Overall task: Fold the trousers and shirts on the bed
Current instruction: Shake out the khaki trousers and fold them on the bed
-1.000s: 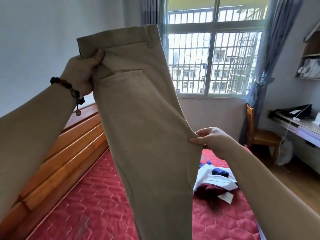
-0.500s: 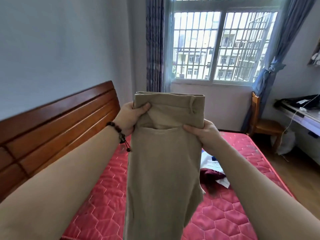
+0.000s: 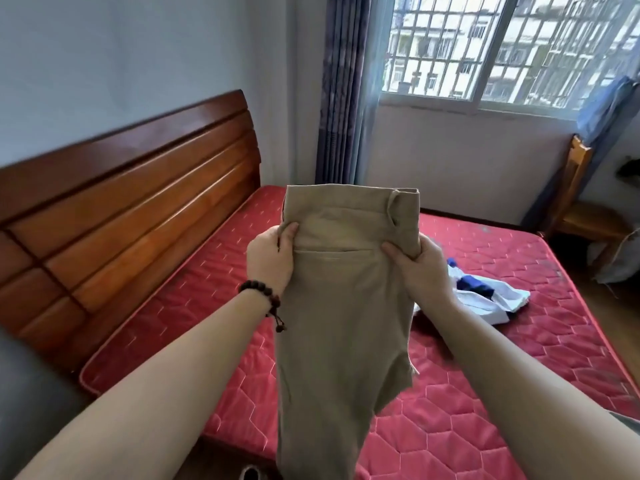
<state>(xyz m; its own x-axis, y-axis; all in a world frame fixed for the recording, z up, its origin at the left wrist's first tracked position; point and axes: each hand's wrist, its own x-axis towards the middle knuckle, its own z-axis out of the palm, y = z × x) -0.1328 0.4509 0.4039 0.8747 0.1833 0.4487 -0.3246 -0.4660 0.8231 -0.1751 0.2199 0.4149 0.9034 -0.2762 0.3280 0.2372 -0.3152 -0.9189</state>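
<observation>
I hold the khaki trousers (image 3: 341,306) upright above the red bed (image 3: 502,393), my left hand (image 3: 272,259) and right hand (image 3: 420,271) each pinching the fabric just under the waistband. If either pinch slackens, the halved legs could slide askew and crease; the shirts (image 3: 485,296) wait, crumpled, behind.

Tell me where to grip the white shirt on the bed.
Take the white shirt by its near edge, reaching with the right hand from above: it lies crumpled on the mattress with dark blue cloth on top, so collar and shoulders cannot be made out.
</observation>
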